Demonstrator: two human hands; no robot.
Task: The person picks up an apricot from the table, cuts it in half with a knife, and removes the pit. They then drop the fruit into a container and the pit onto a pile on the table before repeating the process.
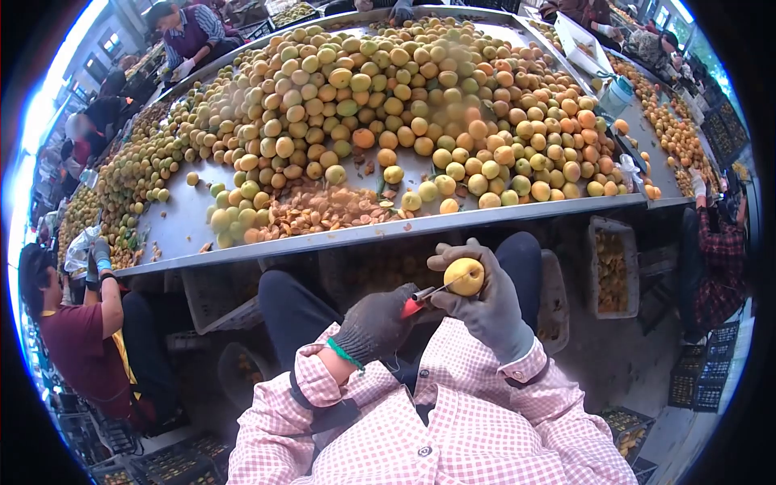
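Note:
My left hand [376, 323], in a dark knitted glove with a green cuff edge, is closed around a small red-handled knife [416, 303]. Its thin metal blade points right and reaches the apricot. In a grey glove, my right hand [489, 303] grips that yellow apricot [464, 277] between thumb and fingers. A small dark spot shows on the fruit. Both hands are over my lap, just in front of the metal table edge [388, 232]. Beyond the edge lies a large heap of apricots [364, 89], with a pile of brownish-orange pieces [327, 208] near the front.
Below the table stand a crate [612, 267] of yellowish pieces, a pale crate [214, 299] and another bin [554, 299]. A person in maroon [81, 347] sits at left, another in plaid [719, 259] at right. A blue-green bottle [616, 95] stands at the table's right.

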